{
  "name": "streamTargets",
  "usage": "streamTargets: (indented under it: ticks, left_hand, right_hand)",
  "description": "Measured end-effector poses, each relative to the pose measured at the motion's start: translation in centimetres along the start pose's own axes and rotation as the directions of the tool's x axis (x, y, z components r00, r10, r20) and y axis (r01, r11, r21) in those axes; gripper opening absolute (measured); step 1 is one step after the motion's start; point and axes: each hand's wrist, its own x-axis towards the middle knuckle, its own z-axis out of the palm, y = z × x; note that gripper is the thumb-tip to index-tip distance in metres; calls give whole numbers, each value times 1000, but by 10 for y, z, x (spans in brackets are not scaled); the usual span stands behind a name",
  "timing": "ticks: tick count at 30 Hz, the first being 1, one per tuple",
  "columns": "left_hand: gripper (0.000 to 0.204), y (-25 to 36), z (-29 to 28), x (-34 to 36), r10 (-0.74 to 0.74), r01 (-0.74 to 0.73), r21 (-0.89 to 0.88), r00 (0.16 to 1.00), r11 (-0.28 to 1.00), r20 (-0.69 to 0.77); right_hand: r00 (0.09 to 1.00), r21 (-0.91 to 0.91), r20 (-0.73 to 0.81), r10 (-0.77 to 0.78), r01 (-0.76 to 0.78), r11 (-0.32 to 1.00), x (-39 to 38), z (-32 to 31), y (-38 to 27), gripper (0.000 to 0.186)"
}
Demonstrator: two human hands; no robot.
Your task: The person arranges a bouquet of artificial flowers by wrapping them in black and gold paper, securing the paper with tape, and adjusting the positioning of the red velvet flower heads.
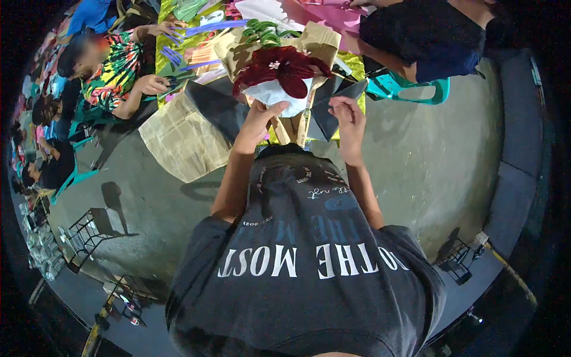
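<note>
From where I stand, the left hand [260, 122] grasps with its fingers the white wrap [276, 94] under a red flower [276, 72]; the right hand [350, 122] has fingers bent, free.

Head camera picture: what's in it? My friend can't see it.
A person's left hand holds the white wrapping under a big dark red flower, while the right hand is raised beside it, fingers loosely bent. Brown paper and black paper spread nearby at a yellow-covered table; a person in a bright patterned shirt is on the left.
</note>
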Motion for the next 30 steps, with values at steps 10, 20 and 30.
streamTargets:
  ticks: [10, 20, 30]
  left_hand:
    - [40, -8, -9, -8, -170, 151, -357, 985, 922, -23]
    - [44, -7, 3, -11, -156, 154, -68, 988, 986, -23]
    - [60, -8, 1, -12, -47, 49, -17, 993, 999, 110]
  right_hand:
    - [998, -161, 25, -59, 63, 985, -20, 6, -7, 19]
    - [863, -618, 500, -72, 414, 669, 2, 16, -82, 82]
    - [873, -686, 487, -33, 406, 604, 16, 9, -70, 65]
